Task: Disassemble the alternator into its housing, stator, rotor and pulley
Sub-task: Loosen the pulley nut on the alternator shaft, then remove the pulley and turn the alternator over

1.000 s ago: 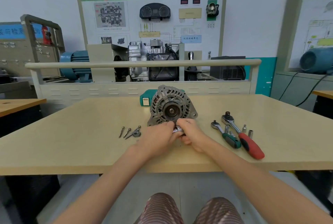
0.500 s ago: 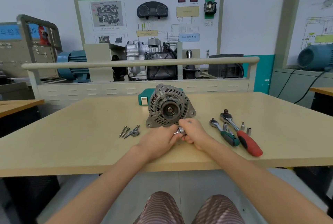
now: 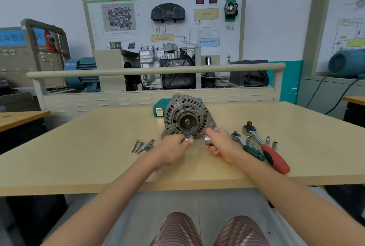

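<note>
The grey alternator (image 3: 187, 117) stands on edge on the beige table (image 3: 98, 147), its shaft end facing me. Just in front of it, my left hand (image 3: 171, 150) pinches a small silver metal piece (image 3: 189, 138) at its fingertips. A little to the right, my right hand (image 3: 221, 145) grips a silver socket-like piece (image 3: 207, 139). The two pieces are apart, with a gap between my hands.
Several loose bolts and a washer (image 3: 143, 145) lie left of my hands. Right of them lie a green-handled ratchet (image 3: 248, 147), a red-handled ratchet (image 3: 266, 147) and small sockets (image 3: 271, 143). A teal box (image 3: 159, 110) sits behind the alternator. A training bench (image 3: 154, 79) stands beyond the table.
My hands were together on one silver piece in front of the alternator; now they have pulled apart, each holding a separate silver piece.
</note>
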Tool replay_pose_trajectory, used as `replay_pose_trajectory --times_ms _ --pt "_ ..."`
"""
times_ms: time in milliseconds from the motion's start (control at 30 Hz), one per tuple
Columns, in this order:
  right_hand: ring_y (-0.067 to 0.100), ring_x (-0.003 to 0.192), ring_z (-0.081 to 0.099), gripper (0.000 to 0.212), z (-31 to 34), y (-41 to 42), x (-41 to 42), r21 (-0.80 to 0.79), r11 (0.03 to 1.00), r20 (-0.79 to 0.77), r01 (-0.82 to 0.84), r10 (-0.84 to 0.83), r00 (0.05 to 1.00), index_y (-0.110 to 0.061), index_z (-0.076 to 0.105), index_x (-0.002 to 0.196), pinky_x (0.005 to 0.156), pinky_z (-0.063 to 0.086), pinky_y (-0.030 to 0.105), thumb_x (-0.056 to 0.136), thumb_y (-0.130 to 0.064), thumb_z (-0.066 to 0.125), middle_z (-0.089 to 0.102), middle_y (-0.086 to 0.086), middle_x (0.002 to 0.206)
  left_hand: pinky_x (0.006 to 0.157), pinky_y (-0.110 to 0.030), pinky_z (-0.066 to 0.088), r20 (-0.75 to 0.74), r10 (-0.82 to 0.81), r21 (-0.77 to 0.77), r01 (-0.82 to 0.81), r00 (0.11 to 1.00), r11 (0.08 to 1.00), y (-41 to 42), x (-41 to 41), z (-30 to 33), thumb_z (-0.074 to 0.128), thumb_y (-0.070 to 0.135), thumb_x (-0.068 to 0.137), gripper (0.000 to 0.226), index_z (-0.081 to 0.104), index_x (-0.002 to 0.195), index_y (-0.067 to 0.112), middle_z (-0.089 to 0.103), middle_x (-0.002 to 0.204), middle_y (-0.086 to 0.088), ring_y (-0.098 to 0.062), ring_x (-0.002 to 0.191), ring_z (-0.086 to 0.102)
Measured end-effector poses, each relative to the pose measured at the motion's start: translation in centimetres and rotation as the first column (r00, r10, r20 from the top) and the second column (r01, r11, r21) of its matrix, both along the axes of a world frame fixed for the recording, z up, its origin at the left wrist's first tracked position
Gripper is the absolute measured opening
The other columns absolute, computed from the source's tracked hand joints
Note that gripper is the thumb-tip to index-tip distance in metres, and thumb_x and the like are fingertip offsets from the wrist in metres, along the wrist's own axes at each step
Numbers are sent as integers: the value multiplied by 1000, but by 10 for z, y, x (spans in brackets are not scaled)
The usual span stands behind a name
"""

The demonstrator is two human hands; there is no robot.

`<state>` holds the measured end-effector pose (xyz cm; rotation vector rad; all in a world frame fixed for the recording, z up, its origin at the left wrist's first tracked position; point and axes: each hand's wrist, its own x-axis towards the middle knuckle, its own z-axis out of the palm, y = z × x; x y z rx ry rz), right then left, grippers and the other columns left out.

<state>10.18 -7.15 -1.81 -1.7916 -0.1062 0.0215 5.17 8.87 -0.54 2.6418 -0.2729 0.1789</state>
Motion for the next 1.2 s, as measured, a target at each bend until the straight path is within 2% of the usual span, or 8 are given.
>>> replay_pose_trajectory --times_ms 133,233,367,500,667,933,1133,1200 --pt "4 29 32 23 29 -12 8 -236 971 85 -31 52 995 -6 50 79 32 24 16 95 -23 48 57 8 63 43 -23 42 -305 -78 -281 -11 949 960 -35 5 6 40 11 97 13 50 94 4 49 66 -6 -15 48 47" --pt "11 39 32 31 60 -35 16 -465 885 77 2 38 996 -5 50 68 37 25 18 94 -23 49 51 7 60 47 -24 51 -324 -27 -377 -103 946 920 -65 15 3 44 5 96 11 51 101 -2 54 68 -12 -17 51 54" --pt "17 60 49 28 86 -68 30 -731 675 136 104 -6 991 -1 57 80 51 41 24 93 -27 57 59 9 74 78 -35 52 -131 111 -132 -128 985 983 -101 32 3 51 14 94 29 58 114 -5 64 110 -22 -33 101 63" --pt "24 104 61 27 87 -87 45 -809 582 125 83 34 992 4 65 108 92 48 33 92 -16 57 67 14 111 72 -32 41 34 129 82 -132 991 988 -119 42 5 49 18 95 29 56 119 2 60 120 -15 -30 109 59" --pt "32 112 57 30 68 -96 56 -870 491 73 38 53 996 3 62 115 95 47 39 87 -6 60 61 19 121 73 -31 44 16 108 92 -109 994 990 -133 54 2 47 14 97 26 59 115 0 63 117 -16 -30 107 61" --pt "28 116 54 40 47 -90 75 -943 320 120 90 76 990 2 55 126 94 47 32 85 0 59 55 15 129 69 -30 41 6 83 85 -83 997 993 -145 64 -6 48 21 97 27 62 110 2 65 113 -17 -31 104 62" --pt "28 116 54 31 39 -91 79 -954 291 107 75 96 990 1 61 119 97 45 34 89 -2 51 58 15 126 70 -33 43 -4 43 -54 -43 999 998 -146 50 -8 39 37 101 45 64 102 -1 66 106 -20 -34 99 62" --pt "27 118 53 35 40 -91 80 -950 306 98 66 89 991 -2 59 123 99 44 34 89 -6 50 57 13 129 75 -34 46 130 48 -79 -37 990 996 -136 38 -2 40 38 101 44 64 107 1 66 104 -17 -31 97 63"
